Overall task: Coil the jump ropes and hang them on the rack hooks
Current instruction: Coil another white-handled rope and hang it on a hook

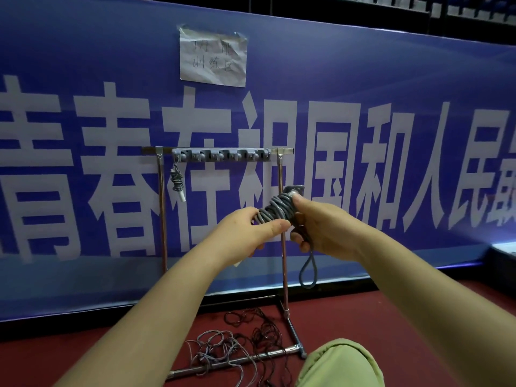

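Both hands meet at mid-frame: left hand [252,227] pinches one end of the coiled grey jump rope [276,209], right hand [321,224] grips the other, a loop dangling below. Behind, another coiled rope [177,181] hangs from the rack hooks [220,155]; loose ropes [231,342] lie on the floor, lower centre.

We see a blue banner [391,88] with large white characters across the back. A creased sheet of paper [213,56] is taped on it, and below lies red floor [418,317].

Dim hall, soft focus, wide-angle edge bowing
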`<move>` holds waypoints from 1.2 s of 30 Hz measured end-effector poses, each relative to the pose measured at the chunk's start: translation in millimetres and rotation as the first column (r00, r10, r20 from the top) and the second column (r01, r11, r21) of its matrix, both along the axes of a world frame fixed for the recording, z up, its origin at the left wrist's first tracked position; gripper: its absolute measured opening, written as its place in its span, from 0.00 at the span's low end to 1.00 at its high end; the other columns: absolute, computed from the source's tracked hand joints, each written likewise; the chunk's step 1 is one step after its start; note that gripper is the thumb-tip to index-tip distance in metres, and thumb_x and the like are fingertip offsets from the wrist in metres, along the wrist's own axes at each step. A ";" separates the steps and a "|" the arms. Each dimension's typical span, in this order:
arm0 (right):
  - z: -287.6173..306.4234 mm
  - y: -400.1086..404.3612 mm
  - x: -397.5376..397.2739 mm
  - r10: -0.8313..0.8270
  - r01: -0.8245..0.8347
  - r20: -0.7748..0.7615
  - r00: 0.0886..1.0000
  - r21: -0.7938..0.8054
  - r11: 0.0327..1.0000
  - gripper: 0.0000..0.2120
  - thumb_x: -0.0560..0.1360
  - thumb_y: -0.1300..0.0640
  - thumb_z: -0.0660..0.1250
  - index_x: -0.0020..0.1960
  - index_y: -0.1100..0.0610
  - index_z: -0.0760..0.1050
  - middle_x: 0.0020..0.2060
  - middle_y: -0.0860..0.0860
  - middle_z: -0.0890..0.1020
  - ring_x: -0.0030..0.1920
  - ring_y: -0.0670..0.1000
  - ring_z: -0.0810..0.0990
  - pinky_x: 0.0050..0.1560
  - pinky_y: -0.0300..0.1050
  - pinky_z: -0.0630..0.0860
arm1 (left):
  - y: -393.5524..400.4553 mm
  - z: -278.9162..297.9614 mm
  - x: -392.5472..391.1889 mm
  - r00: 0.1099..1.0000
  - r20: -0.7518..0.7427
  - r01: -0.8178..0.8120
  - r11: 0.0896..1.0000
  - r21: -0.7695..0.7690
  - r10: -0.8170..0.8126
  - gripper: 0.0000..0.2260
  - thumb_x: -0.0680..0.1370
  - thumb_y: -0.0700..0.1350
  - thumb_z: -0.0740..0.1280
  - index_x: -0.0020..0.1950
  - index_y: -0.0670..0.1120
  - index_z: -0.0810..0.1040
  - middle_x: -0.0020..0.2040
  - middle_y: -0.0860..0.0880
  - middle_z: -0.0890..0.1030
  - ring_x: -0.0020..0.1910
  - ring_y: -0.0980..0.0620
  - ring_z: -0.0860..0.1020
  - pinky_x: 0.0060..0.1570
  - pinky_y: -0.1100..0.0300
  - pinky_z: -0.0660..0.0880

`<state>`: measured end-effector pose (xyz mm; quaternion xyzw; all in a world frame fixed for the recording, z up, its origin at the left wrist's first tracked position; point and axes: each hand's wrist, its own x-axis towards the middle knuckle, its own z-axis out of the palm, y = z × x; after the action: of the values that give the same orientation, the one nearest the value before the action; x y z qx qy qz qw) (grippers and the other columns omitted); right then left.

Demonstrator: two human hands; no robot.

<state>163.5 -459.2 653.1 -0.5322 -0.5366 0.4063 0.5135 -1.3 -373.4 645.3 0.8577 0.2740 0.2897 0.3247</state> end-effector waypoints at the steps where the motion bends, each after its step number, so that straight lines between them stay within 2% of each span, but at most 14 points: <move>1: -1.4 0.7 -0.7 0.014 -0.014 -0.009 1.000 -0.019 1.000 0.22 0.79 0.41 0.55 0.59 0.57 0.75 0.40 0.50 0.76 0.34 0.47 0.71 0.38 0.42 0.68 | 0.9 -0.2 -0.8 1.000 -0.004 -0.017 1.000 0.004 0.017 0.17 0.71 0.65 0.65 0.45 0.52 0.74 0.37 0.51 0.78 0.33 0.55 0.75 0.34 0.59 0.72; 7: -5.5 -0.3 1.8 0.064 -0.065 -0.011 0.998 -0.133 0.989 0.25 0.75 0.40 0.58 0.60 0.58 0.74 0.41 0.51 0.77 0.35 0.48 0.71 0.39 0.43 0.69 | -0.3 -5.5 -2.1 0.993 -0.066 -0.092 0.993 0.081 0.097 0.19 0.70 0.66 0.65 0.44 0.51 0.74 0.37 0.52 0.76 0.35 0.54 0.74 0.34 0.60 0.68; 11: 0.0 -3.4 6.6 0.026 0.001 0.127 0.992 -0.208 0.978 0.27 0.70 0.34 0.60 0.50 0.58 0.78 0.34 0.49 0.75 0.32 0.46 0.72 0.38 0.42 0.72 | -0.5 -8.2 -2.1 0.996 -0.051 -0.074 0.995 0.074 0.078 0.22 0.75 0.67 0.56 0.40 0.48 0.72 0.35 0.50 0.74 0.34 0.52 0.72 0.36 0.57 0.68; 14: 0.6 -3.0 6.3 -0.100 0.144 0.257 0.961 -0.158 0.977 0.29 0.67 0.31 0.61 0.43 0.58 0.78 0.29 0.49 0.73 0.29 0.46 0.72 0.39 0.44 0.76 | -0.4 -5.9 -2.4 0.994 -0.064 -0.085 0.992 0.092 0.091 0.22 0.77 0.64 0.55 0.42 0.47 0.73 0.38 0.49 0.76 0.36 0.51 0.74 0.39 0.55 0.71; 17: 0.7 -1.5 2.4 -0.209 0.239 0.362 0.908 -0.042 0.970 0.26 0.74 0.34 0.60 0.41 0.58 0.79 0.26 0.48 0.72 0.28 0.46 0.71 0.41 0.44 0.78 | 5.3 -5.8 -2.3 0.997 -0.053 -0.047 0.999 0.001 0.047 0.19 0.77 0.63 0.58 0.48 0.47 0.75 0.42 0.50 0.81 0.42 0.52 0.80 0.46 0.54 0.78; 20: -0.3 -0.5 -2.7 -0.245 0.258 0.389 0.888 0.019 0.966 0.23 0.77 0.39 0.59 0.41 0.58 0.79 0.25 0.47 0.70 0.26 0.46 0.70 0.43 0.46 0.79 | 12.2 -8.7 -3.3 1.000 -0.018 -0.007 0.996 -0.084 0.006 0.17 0.74 0.62 0.65 0.51 0.49 0.76 0.46 0.51 0.82 0.47 0.53 0.81 0.51 0.53 0.77; 23: -0.6 -0.1 -7.2 -0.260 0.264 0.388 0.884 0.044 0.964 0.21 0.78 0.42 0.60 0.45 0.59 0.80 0.25 0.47 0.72 0.27 0.46 0.71 0.47 0.50 0.80 | 12.9 -10.2 -5.8 0.999 0.036 0.040 0.989 -0.141 -0.035 0.16 0.73 0.56 0.70 0.55 0.50 0.74 0.47 0.52 0.82 0.48 0.54 0.81 0.55 0.54 0.76; 26: 2.6 -0.7 -12.0 -0.224 0.230 0.400 0.889 0.034 0.973 0.17 0.79 0.44 0.61 0.48 0.57 0.80 0.30 0.50 0.76 0.30 0.47 0.75 0.45 0.47 0.80 | 11.3 -11.9 -7.3 0.989 0.101 0.123 0.977 -0.173 -0.107 0.25 0.72 0.50 0.73 0.66 0.56 0.68 0.53 0.51 0.80 0.48 0.54 0.82 0.55 0.55 0.77; 28: 5.2 -1.6 -14.4 -0.183 0.192 0.405 0.896 0.018 0.981 0.15 0.79 0.46 0.61 0.49 0.56 0.79 0.33 0.51 0.77 0.32 0.48 0.76 0.44 0.46 0.78 | 7.5 -13.3 -7.6 0.982 0.108 0.168 0.977 -0.131 -0.154 0.30 0.72 0.47 0.73 0.69 0.60 0.64 0.55 0.54 0.78 0.50 0.55 0.81 0.53 0.58 0.77; 33: 9.3 -2.8 -13.7 -0.161 0.187 0.461 0.872 -0.011 0.982 0.13 0.80 0.47 0.61 0.48 0.54 0.79 0.33 0.50 0.79 0.34 0.47 0.77 0.46 0.46 0.77 | -0.5 -14.2 -7.6 0.980 0.154 0.132 0.991 -0.014 -0.128 0.22 0.71 0.46 0.73 0.61 0.57 0.70 0.50 0.57 0.79 0.48 0.60 0.79 0.51 0.60 0.78; 36: 12.2 -5.8 -9.7 -0.165 0.190 0.450 0.878 -0.011 0.982 0.14 0.79 0.46 0.63 0.52 0.56 0.79 0.33 0.51 0.80 0.34 0.47 0.78 0.44 0.45 0.77 | -2.0 -14.0 -7.2 0.976 0.201 0.082 0.996 0.024 -0.085 0.20 0.70 0.45 0.74 0.57 0.56 0.71 0.47 0.55 0.79 0.46 0.58 0.79 0.47 0.59 0.78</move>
<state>153.8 -464.9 665.3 -0.6718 -0.5781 0.2389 0.3968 -8.5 -375.4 631.3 0.8371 0.2010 0.3632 0.3562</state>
